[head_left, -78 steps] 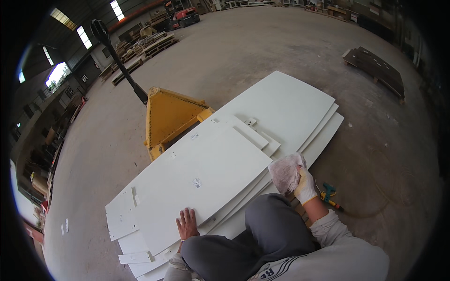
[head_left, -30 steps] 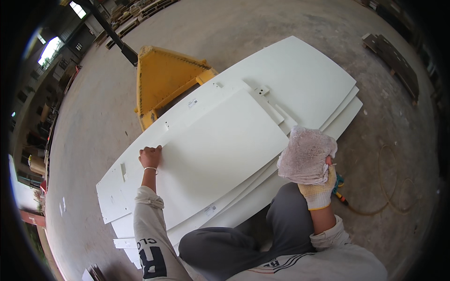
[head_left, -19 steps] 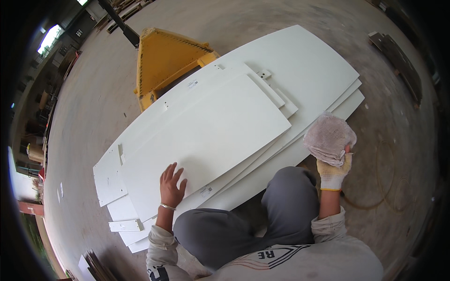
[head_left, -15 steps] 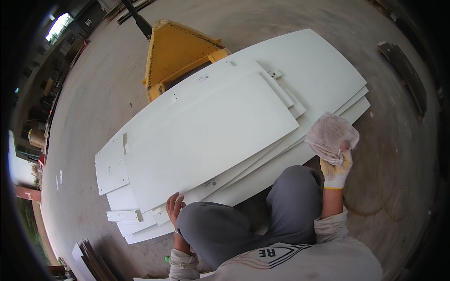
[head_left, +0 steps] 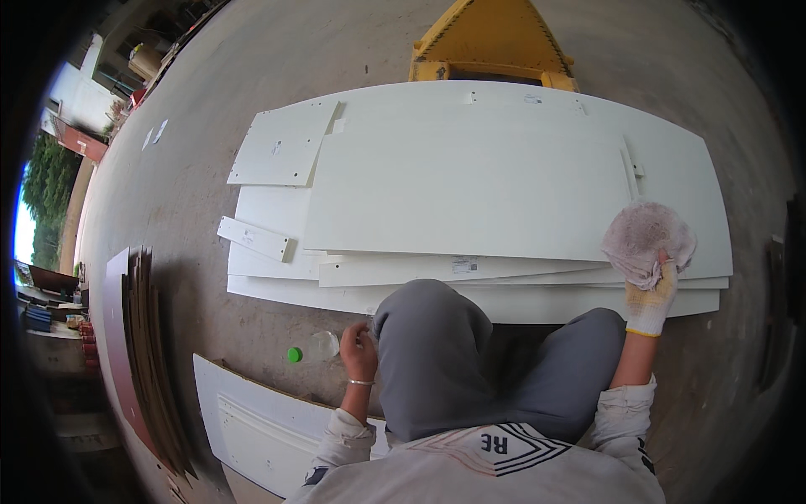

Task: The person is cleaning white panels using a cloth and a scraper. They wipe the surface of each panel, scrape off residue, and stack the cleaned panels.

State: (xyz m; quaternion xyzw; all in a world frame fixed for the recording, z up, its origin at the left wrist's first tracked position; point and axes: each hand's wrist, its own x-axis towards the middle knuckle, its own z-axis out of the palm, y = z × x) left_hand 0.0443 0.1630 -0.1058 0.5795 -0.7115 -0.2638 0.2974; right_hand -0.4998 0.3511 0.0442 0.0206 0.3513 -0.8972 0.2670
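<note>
- Floor [head_left: 327,55] spreads grey and bare-looking around everything, with two pale scraps near its left side.
- The stack of white panels [head_left: 470,185] lies flat across the middle, in front of the person, its layers out of line along the near edge. A smaller rectangular piece [head_left: 273,147] lies over its far left corner, and a short white strip [head_left: 252,238] lies at its left end.
- The yellow metal frame [head_left: 495,38] stands at the far edge of the stack.
- The person's grey-trousered legs [head_left: 437,361] are bent, both knees at the stack's near edge.
- A loose white panel [head_left: 269,428] with ridged lines lies at the lower left, partly hidden by the left forearm.
- Brown boards [head_left: 151,361] sit close together farther left.
- The cloth [head_left: 646,239], pinkish grey and bunched, is over the right part of the stack; whether it presses on the surface I cannot tell.
- The right hand [head_left: 653,298], in a cream knitted glove with a yellow cuff edge, is closed around the cloth's near edge, a bare fingertip showing on top.
- The left hand [head_left: 359,357], bare, is beside the left knee, fingers loosely bent and partly spread, with nothing visible in its grasp.
- A clear container [head_left: 322,346] is just left of that hand; whether fingertips touch it is unclear.
- A green cap [head_left: 294,354] is just left of the container.
</note>
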